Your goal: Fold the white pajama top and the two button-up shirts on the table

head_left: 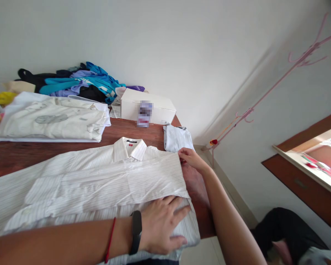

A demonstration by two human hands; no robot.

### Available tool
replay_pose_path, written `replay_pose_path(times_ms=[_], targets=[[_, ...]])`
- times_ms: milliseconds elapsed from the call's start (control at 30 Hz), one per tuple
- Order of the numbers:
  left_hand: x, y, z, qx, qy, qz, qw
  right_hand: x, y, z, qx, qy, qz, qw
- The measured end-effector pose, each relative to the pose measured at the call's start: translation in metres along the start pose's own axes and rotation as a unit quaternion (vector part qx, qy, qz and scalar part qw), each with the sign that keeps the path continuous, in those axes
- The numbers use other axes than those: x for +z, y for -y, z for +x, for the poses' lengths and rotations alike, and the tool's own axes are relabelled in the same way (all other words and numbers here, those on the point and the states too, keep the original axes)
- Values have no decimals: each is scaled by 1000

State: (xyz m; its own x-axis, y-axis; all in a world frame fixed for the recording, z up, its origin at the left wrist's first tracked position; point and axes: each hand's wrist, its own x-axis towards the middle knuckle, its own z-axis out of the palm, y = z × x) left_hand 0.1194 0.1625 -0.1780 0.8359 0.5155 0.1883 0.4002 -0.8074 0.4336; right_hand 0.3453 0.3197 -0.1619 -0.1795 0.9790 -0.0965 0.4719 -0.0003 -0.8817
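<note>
A white striped dress shirt [99, 184] lies across the near part of the table, its collar toward the wall and one sleeve laid over the body. My left hand [162, 224], with a black band on the wrist, rests flat on the shirt's lower right part, fingers spread. At the upper right edge of the folded sleeve, my right hand [191, 158] pinches the cloth between thumb and fingers. Just beyond that hand is a folded light grey garment [178, 138].
On the dark red wooden table [146, 134] are a stack of folded white clothes [52, 119], a heap of blue and black clothes [79, 82] and a white box [154, 103]. A pink coat stand [281, 82] leans across the view at right, near a wooden window ledge [306, 176].
</note>
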Motion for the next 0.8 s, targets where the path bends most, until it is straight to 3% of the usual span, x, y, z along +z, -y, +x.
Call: replay_pose_path(times_ms=[200,400,567,800], targets=[[-8,2,3,26,22,13,999,12,0,3,44,-48,89,994],[-11,1,1,30,15,25,999,10,4,-1,45,-6,113,993],[-12,1,1,29,10,26,999,8,6,-2,-4,14,-9,1000],[-8,1,-2,34,5,20,999,18,-1,6,-64,-62,-126,988]])
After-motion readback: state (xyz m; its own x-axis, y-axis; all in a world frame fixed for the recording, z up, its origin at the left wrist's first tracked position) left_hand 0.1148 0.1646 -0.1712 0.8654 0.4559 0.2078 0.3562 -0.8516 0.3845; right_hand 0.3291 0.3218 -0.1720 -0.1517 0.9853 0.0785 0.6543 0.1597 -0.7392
